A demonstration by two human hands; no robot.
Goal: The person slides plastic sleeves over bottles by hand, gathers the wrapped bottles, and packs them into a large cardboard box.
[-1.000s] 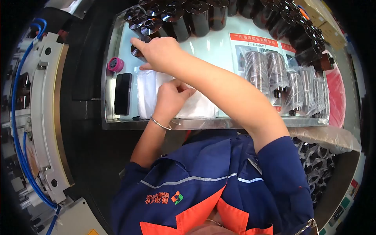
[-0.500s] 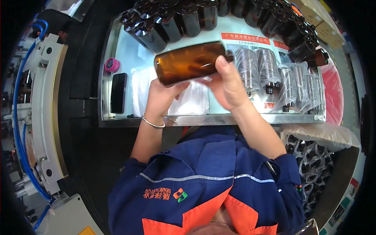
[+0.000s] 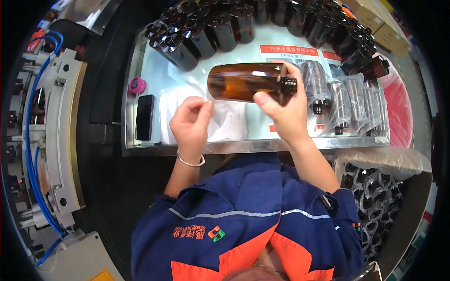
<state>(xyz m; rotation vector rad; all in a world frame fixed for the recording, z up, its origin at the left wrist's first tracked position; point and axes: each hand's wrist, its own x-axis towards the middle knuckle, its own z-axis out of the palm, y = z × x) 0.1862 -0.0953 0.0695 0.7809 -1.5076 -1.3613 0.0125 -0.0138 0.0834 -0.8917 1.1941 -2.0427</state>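
An amber bottle [image 3: 246, 82] lies sideways in the air above the table, its threaded neck pointing right. My right hand [image 3: 288, 105] is wrapped round its neck end, thumb in front. Left of the bottle's base, my left hand [image 3: 192, 119] is closed, thumb and fingertips pinching the edge of a thin clear plastic bag. That bag rises from a stack of white plastic bags [image 3: 229, 126] on the table. Several bottles wrapped in clear plastic [image 3: 340, 103] lie to the right of my right hand, on printed sheets with red headings [image 3: 288, 49].
Dark bottles [image 3: 201, 37] stand in a curved row along the table's back. A phone [image 3: 145, 117] and a pink round object [image 3: 137, 85] lie at the left. A carton of wrapped bottles [image 3: 375, 201] is at the lower right, machinery [image 3: 65, 136] at far left.
My right hand came back from the rear left with an amber bottle and then moved slightly right. My left hand has come off the bottle's base and now pinches a bag.
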